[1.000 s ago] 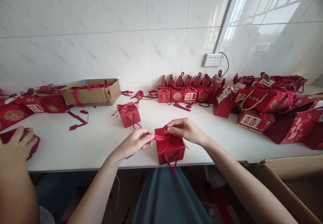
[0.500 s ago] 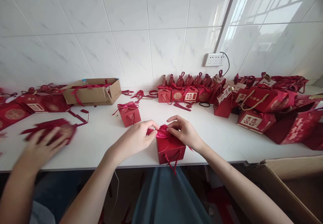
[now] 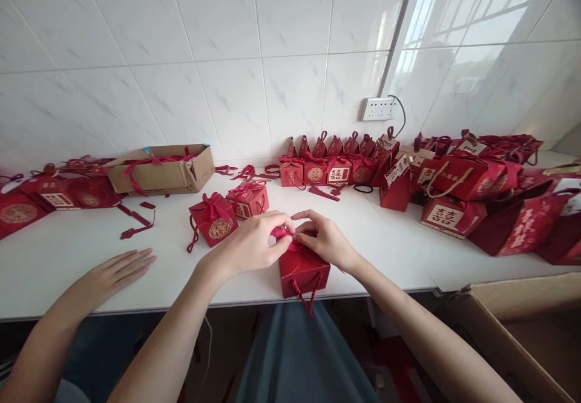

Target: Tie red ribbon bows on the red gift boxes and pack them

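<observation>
A red gift box [image 3: 303,273] with a twisted cord handle stands upright at the table's front edge, straight ahead of me. Over its top, my left hand [image 3: 261,239] pinches a loop of the pink-red ribbon [image 3: 280,232]. Against the other side of the bow, my right hand [image 3: 324,241] has thumb and fingers closed on the ribbon, close to the left fingertips. The knot itself is partly hidden by my fingers. Just beyond my left hand sit two more red boxes with ribbon bows, a front one [image 3: 218,226] and one behind it [image 3: 247,199].
A co-worker's hand [image 3: 115,276] lies flat on the table [image 3: 172,282] at left. A cardboard box of ribbons [image 3: 158,176] stands at the back. Red boxes line the wall and pile up at right [image 3: 481,179]. A large carton [image 3: 512,330] is at lower right.
A red box under the co-worker's hand at left now stands beside the other bowed box, and that hand rests on the table. My fingers have drawn closer together on the ribbon.
</observation>
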Motion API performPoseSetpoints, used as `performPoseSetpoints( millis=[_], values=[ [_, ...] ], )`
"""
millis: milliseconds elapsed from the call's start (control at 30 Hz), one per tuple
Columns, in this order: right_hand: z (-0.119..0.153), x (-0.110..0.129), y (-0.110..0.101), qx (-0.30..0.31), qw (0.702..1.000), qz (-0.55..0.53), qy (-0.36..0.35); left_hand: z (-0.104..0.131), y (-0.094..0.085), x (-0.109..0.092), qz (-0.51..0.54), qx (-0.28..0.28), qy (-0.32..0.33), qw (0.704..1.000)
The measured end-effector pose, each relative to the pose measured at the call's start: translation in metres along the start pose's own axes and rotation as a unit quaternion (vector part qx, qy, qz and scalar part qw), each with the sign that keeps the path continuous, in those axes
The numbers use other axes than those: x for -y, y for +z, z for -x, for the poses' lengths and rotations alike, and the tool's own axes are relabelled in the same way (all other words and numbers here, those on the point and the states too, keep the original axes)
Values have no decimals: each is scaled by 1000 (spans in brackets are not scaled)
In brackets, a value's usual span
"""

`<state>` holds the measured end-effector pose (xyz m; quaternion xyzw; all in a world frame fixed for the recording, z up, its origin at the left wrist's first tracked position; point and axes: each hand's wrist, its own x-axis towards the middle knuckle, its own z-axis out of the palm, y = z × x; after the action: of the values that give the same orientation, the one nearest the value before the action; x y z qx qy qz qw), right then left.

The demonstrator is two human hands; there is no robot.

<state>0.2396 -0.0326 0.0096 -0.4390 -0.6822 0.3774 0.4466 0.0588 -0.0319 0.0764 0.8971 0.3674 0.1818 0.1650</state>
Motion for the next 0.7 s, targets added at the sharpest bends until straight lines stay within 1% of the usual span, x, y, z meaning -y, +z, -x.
performPoseSetpoints(
  millis=[67, 133, 233, 300, 400, 500, 567, 700],
  values=[
    [1, 0, 0, -3, 1000, -10, 9, 4, -2, 1, -25, 25, -3, 999],
    [1, -1, 1, -8, 1000, -17, 15, 9, -4, 2, -48, 38, -14, 998],
    [0, -3, 3, -12, 1000, -20, 15, 13, -7, 3, -60, 27, -35, 997],
    [0, -4, 4, -12, 1000, -18, 11, 12, -8, 2, -52, 17, -28, 998],
    [0, -4, 4, -9, 1000, -7, 2, 6, -8, 2, -32, 12, 1, 999],
    [1, -3, 3, 7, 1000, 5, -11, -5, -4, 4, -2, 4, 14, 1000],
    [2, -1, 2, 20, 1000, 7, -16, -13, 0, 6, 30, -8, 7, 999],
    [3, -1, 1, 31, 999, -1, -11, -25, 11, 17, 95, -34, -36, 994]
  ],
)
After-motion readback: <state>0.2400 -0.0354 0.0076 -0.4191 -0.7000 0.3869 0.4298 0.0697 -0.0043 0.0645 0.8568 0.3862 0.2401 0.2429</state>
